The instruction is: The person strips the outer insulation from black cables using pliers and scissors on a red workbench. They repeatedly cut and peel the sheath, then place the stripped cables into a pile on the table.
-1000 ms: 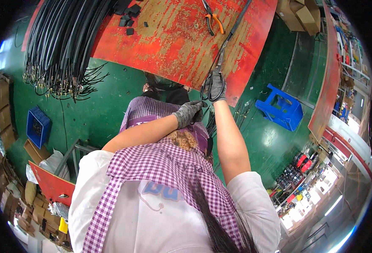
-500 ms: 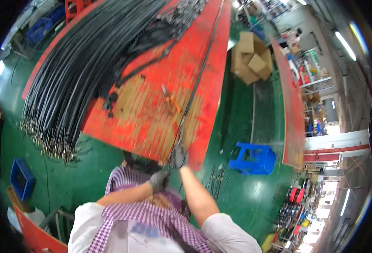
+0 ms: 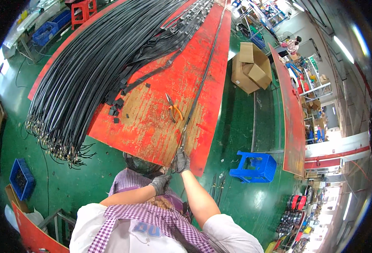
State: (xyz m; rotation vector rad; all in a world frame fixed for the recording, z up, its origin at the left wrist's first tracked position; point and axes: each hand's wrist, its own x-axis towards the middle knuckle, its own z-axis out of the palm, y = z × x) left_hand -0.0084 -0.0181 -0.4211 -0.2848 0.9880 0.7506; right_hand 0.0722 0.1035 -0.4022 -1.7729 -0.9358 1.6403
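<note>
My right hand (image 3: pixel 180 162), in a grey glove, is closed around the near end of a long black cable (image 3: pixel 199 90) at the front edge of the red table. The cable runs away from me along the table's right side, with thin bare-looking strands close to the hand. My left hand (image 3: pixel 160 182), also gloved, is closed just below and left of it, against the apron; what it pinches is too small to tell. Pliers with orange handles (image 3: pixel 174 111) lie on the worn part of the red table (image 3: pixel 148 145), left of the cable.
A thick bundle of black cables (image 3: pixel 74 88) covers the table's left side, its ends hanging over the edge. Small black pieces (image 3: pixel 115 105) lie beside it. Right of the table stand a blue stool (image 3: pixel 255 167) and an open cardboard box (image 3: pixel 251 69). A blue crate (image 3: pixel 21 179) sits at left.
The view has tilted a little, so the table and tools sit lower in the picture. Both hands stay closed near the table's front edge, with little movement.
</note>
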